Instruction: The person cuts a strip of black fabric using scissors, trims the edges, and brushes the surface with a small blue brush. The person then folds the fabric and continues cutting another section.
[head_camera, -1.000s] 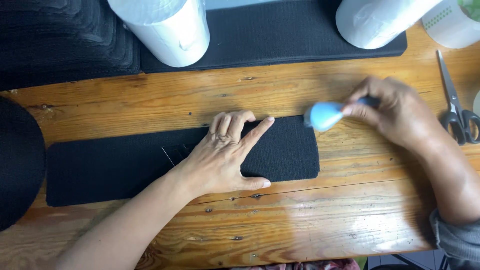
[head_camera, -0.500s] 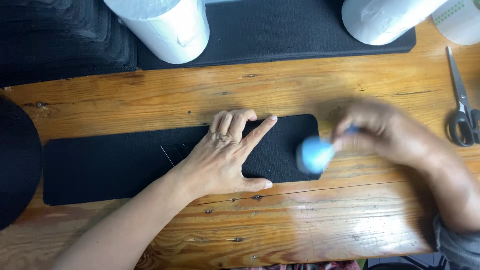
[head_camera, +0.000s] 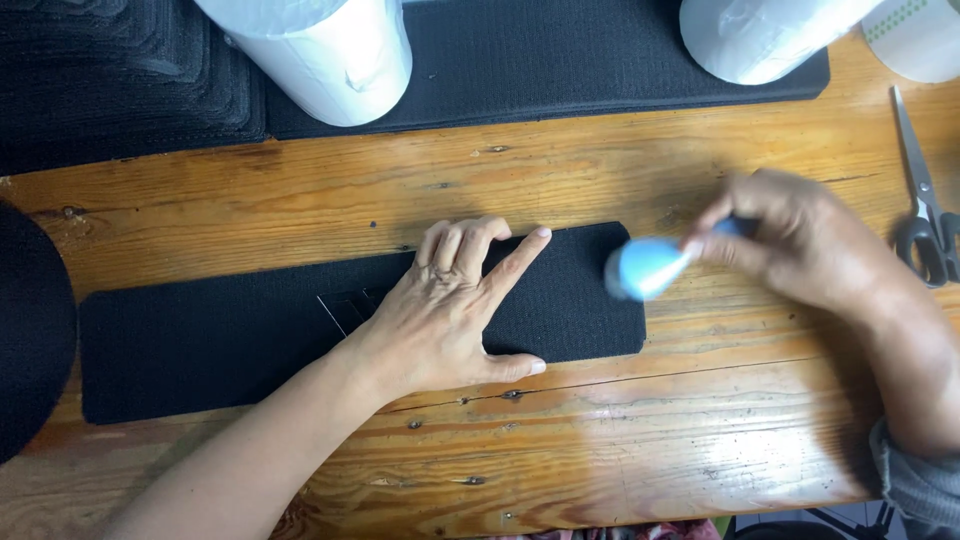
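Since half a second ago, the right hand (head_camera: 790, 245) has drawn its light-blue round-headed tool (head_camera: 645, 268) rightward to the end of the flat black fabric strip (head_camera: 200, 345). Its fingers are closed on the handle. Spread flat, the left hand (head_camera: 450, 315) presses the strip onto the wooden counter (head_camera: 650, 430).

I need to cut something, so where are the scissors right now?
The scissors lie on the wooden table at the far right edge of the head view, just beyond the right hand.
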